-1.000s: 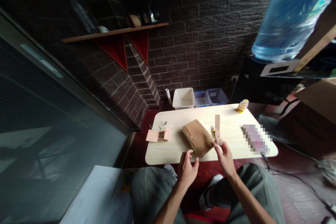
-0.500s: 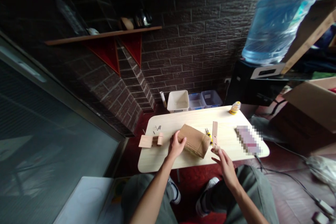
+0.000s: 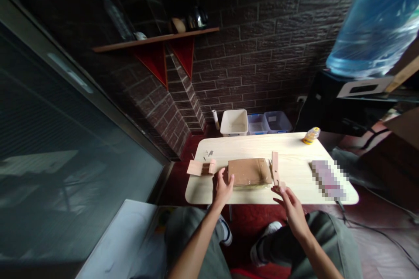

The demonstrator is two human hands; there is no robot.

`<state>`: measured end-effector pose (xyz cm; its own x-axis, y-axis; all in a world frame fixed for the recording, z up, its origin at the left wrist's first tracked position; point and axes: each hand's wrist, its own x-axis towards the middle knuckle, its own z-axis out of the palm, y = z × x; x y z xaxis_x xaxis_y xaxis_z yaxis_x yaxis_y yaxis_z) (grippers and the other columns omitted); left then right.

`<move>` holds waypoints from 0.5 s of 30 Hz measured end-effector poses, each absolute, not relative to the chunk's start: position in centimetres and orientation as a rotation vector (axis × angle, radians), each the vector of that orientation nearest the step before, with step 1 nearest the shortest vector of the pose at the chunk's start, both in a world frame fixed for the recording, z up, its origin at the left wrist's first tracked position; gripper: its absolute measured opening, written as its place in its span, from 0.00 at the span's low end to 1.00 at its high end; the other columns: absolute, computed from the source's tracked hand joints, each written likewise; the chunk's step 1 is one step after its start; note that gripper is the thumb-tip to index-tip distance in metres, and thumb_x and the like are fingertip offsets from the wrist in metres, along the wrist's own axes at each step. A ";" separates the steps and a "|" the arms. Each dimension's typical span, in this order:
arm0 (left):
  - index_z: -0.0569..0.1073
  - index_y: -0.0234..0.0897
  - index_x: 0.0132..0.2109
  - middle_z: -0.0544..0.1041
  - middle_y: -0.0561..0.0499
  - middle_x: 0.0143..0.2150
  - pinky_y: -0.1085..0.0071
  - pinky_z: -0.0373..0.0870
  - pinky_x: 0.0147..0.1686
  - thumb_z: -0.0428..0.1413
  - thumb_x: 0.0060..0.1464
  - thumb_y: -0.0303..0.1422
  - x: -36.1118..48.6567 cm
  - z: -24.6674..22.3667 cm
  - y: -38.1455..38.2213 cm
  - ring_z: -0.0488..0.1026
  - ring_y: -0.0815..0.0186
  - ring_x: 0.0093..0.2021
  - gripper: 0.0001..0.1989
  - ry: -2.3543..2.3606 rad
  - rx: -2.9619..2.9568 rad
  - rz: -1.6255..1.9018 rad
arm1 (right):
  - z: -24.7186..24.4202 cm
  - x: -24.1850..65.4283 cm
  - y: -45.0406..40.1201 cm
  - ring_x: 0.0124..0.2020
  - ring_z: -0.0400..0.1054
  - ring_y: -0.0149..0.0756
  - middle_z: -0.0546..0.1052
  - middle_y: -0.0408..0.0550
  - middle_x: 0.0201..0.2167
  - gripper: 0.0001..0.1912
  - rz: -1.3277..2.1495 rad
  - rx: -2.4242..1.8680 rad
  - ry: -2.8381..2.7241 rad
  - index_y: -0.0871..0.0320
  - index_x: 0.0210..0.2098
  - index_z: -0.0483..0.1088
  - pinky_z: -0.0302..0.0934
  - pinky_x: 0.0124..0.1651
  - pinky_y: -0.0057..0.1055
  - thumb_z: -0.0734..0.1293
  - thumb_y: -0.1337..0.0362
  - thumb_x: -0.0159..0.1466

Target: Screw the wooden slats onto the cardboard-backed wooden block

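A brown cardboard box (image 3: 249, 171) lies flat on the pale table (image 3: 235, 147). My left hand (image 3: 223, 188) is at the box's left end, thumb and fingers apart. Whether its thumb still touches the box I cannot tell. My right hand (image 3: 292, 209), near the table's front edge, pinches a small wooden part (image 3: 280, 186) between thumb and fingers. Just beyond it is a long wooden strip (image 3: 275, 163) with holes; whether the two are joined is unclear. A wooden assembly (image 3: 200, 167) lies to the left of my left hand.
Several small metal pieces (image 3: 209, 153) lie at the table's back left. A yellow-and-clear container (image 3: 311, 135) stands at the back right, above a blurred-out flat object (image 3: 329, 179). Behind the table are a white bin (image 3: 234, 123) and blue-tinted bins (image 3: 277, 122).
The box has turned from a slant to lie nearly square with the table. My left hand has loosened at its end. The view has swung left; the right hand keeps its wooden part.
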<state>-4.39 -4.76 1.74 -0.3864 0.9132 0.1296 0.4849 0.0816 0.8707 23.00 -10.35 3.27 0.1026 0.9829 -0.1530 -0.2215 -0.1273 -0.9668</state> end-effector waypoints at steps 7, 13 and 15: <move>0.75 0.38 0.46 0.81 0.45 0.45 0.67 0.74 0.46 0.52 0.61 0.37 -15.2 6.9 2.2 0.78 0.62 0.43 0.11 2.107 1.579 0.982 | 3.5 23.6 -9.9 0.57 0.69 0.57 0.79 0.55 0.50 0.24 1.327 -1.229 -0.856 0.52 0.45 0.78 0.70 0.51 0.47 0.68 0.41 0.61; 0.78 0.34 0.40 0.83 0.45 0.41 0.71 0.73 0.45 0.57 0.53 0.28 -21.5 6.9 9.0 0.79 0.63 0.42 0.08 2.209 1.586 0.694 | 2.7 23.3 -9.3 0.57 0.69 0.59 0.80 0.56 0.49 0.24 1.357 -1.296 -0.802 0.50 0.47 0.78 0.68 0.54 0.51 0.69 0.42 0.61; 0.79 0.34 0.35 0.83 0.46 0.37 0.71 0.72 0.44 0.60 0.49 0.28 -22.2 6.0 10.3 0.79 0.61 0.41 0.05 2.241 1.583 0.560 | 2.3 23.2 -9.2 0.57 0.69 0.60 0.80 0.55 0.50 0.23 1.382 -1.323 -0.774 0.49 0.48 0.78 0.67 0.56 0.52 0.68 0.42 0.61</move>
<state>-22.24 10.30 5.96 -0.3218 0.9456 -0.0484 0.8116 0.3018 0.5002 23.19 -9.18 2.27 0.1324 0.9441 -0.3017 -0.2361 -0.2656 -0.9347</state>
